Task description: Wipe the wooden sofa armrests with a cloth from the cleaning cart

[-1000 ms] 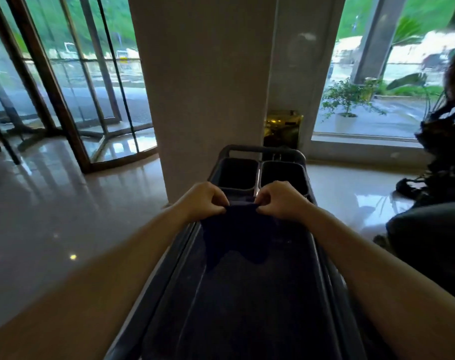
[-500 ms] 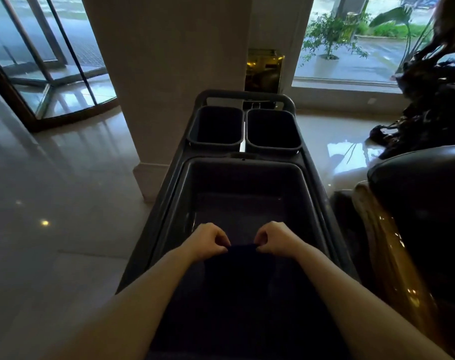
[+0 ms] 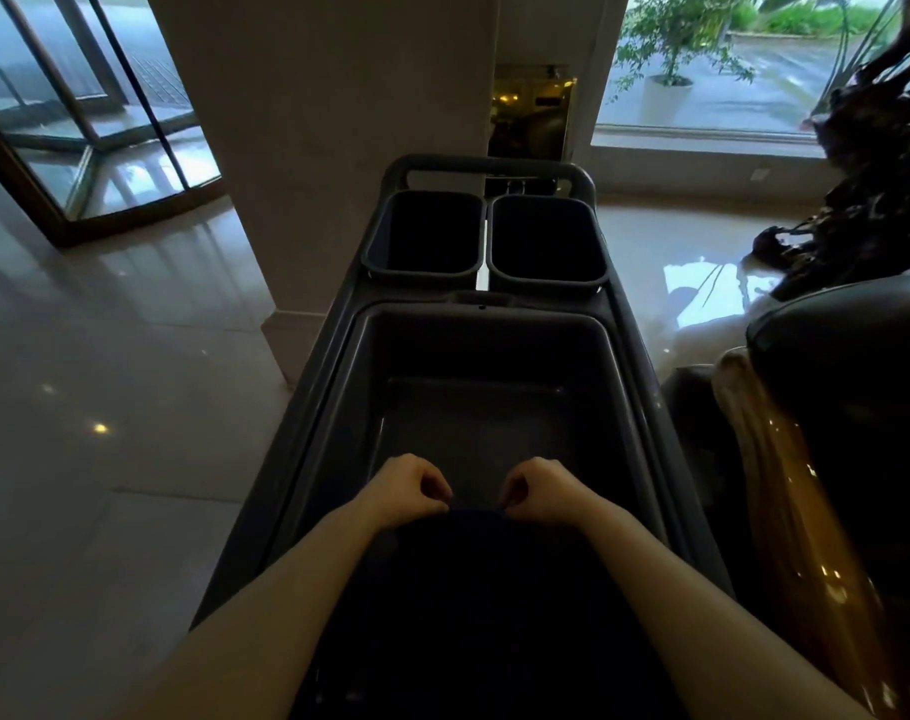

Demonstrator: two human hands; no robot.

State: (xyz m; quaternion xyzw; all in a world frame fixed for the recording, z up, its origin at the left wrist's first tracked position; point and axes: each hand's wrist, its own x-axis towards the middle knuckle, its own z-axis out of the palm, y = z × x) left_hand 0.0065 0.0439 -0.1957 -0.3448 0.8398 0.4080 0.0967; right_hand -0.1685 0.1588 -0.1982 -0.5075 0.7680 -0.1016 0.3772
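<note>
A dark cloth (image 3: 473, 574) hangs between my arms over the near end of the grey cleaning cart (image 3: 312, 407). My left hand (image 3: 411, 491) pinches its top edge at the left corner. At the right corner my right hand (image 3: 541, 493) pinches the same edge. Both hands hover above the cart's large open bin (image 3: 494, 324). To the right stands the sofa, with a glossy brown wooden armrest (image 3: 796, 511) beside a dark cushion (image 3: 858, 366).
Two small dark bins (image 3: 427, 236) sit at the cart's far end under its handle (image 3: 489, 166). A wide pillar (image 3: 328, 122) rises just left of the cart. A revolving glass door (image 3: 79, 122) is at far left, a dark root sculpture (image 3: 858, 174) at right.
The view has tilted down and the cart's big bin has come into sight. Both hands, still pinching the cloth, have drawn back toward me and a little apart.
</note>
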